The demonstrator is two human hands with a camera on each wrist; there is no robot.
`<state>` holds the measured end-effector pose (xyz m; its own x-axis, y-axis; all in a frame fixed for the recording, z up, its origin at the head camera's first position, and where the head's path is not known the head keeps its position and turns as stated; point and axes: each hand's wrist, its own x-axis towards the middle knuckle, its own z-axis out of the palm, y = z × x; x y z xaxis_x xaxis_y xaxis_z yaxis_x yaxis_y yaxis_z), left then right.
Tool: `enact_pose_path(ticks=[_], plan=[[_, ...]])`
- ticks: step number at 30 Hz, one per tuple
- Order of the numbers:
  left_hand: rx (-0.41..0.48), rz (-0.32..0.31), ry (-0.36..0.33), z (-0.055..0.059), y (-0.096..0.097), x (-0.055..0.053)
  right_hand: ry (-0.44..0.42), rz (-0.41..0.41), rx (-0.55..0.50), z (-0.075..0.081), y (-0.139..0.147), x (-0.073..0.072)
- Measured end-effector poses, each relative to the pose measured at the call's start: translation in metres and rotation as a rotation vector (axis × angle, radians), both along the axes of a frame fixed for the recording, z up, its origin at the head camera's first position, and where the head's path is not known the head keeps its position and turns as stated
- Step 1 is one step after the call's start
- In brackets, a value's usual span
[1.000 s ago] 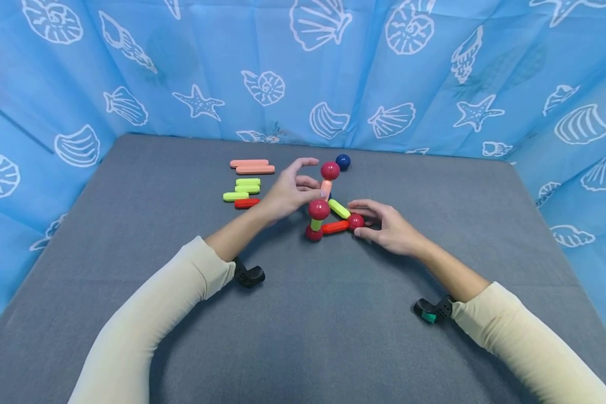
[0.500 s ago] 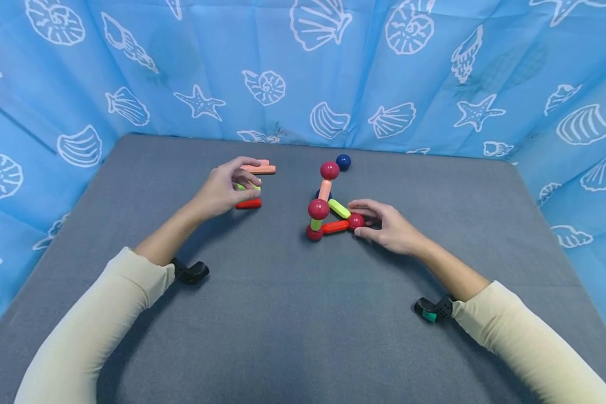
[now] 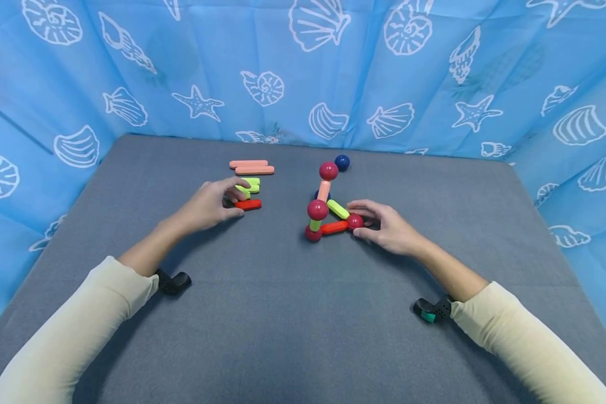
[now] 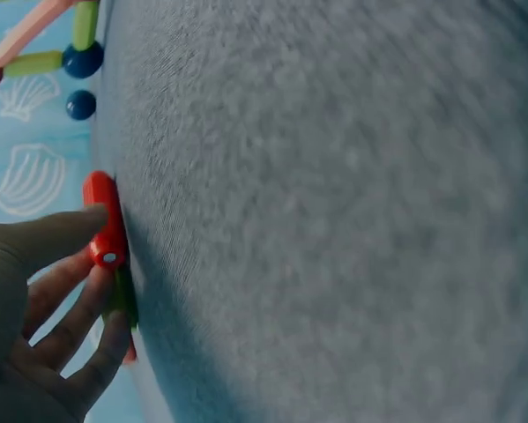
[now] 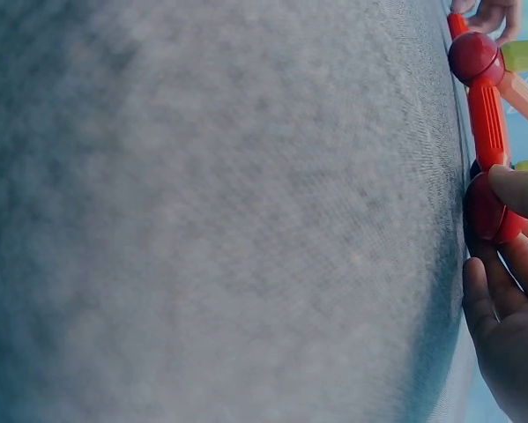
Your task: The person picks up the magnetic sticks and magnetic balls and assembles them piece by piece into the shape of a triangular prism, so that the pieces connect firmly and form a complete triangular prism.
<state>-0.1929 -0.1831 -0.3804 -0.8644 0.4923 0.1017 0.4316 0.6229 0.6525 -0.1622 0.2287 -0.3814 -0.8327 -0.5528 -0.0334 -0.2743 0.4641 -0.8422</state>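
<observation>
My right hand (image 3: 395,230) pinches a dark red ball (image 3: 354,221) between thumb and fingers, at the right corner of a ball-and-stick structure. From that ball run a lime stick (image 3: 339,210) and a red stick (image 3: 335,227). The structure's upright part has a raised red ball (image 3: 317,210) and a salmon stick (image 3: 324,191) leading to another red ball (image 3: 328,170). My left hand (image 3: 209,205) reaches over a loose red stick (image 3: 248,205), thumb and fingers spread. In the left wrist view, the thumb overlaps this red stick (image 4: 102,189), with the fingers behind it.
Two salmon sticks (image 3: 255,170) lie behind the left hand, and several lime sticks (image 3: 252,188) lie by its fingers, partly hidden. A loose blue ball (image 3: 342,163) sits behind the structure. A blue shell-print curtain (image 3: 288,62) borders the grey table (image 3: 303,325).
The left hand has left the salmon stick of the structure and moved left to the loose sticks, then slightly down toward the red one. The right hand stays on its ball.
</observation>
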Motion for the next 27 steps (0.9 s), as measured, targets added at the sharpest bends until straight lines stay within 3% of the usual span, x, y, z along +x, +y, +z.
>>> enact_pose_path(ticks=[3, 6, 8, 11, 15, 17, 22, 27], plan=[[-0.056, -0.002, 0.013, 0.000, 0.006, 0.001, -0.004, -0.003, 0.004, 0.001, -0.001, 0.000], [-0.045, 0.004, 0.014, -0.001, 0.012, 0.001, -0.007, -0.004, 0.006, 0.001, -0.001, 0.000], [0.004, 0.016, 0.005, 0.000, 0.017, 0.002, -0.007, -0.003, 0.006, 0.001, -0.001, 0.000], [0.151, 0.051, -0.047, 0.004, 0.026, 0.004, -0.001, 0.001, 0.011, 0.002, -0.002, 0.000], [0.430, 0.085, -0.213, 0.018, 0.045, 0.008, 0.006, 0.006, 0.007, 0.003, -0.001, 0.000], [0.521, 0.101, -0.317, 0.025, 0.057, 0.009, 0.007, 0.006, 0.003, 0.002, 0.000, 0.000], [0.622, 0.128, -0.560, 0.040, 0.087, 0.008, 0.003, 0.000, 0.007, 0.002, 0.001, 0.001], [0.676, 0.137, -0.706, 0.044, 0.108, 0.006, -0.012, -0.008, 0.020, 0.002, 0.000, 0.002]])
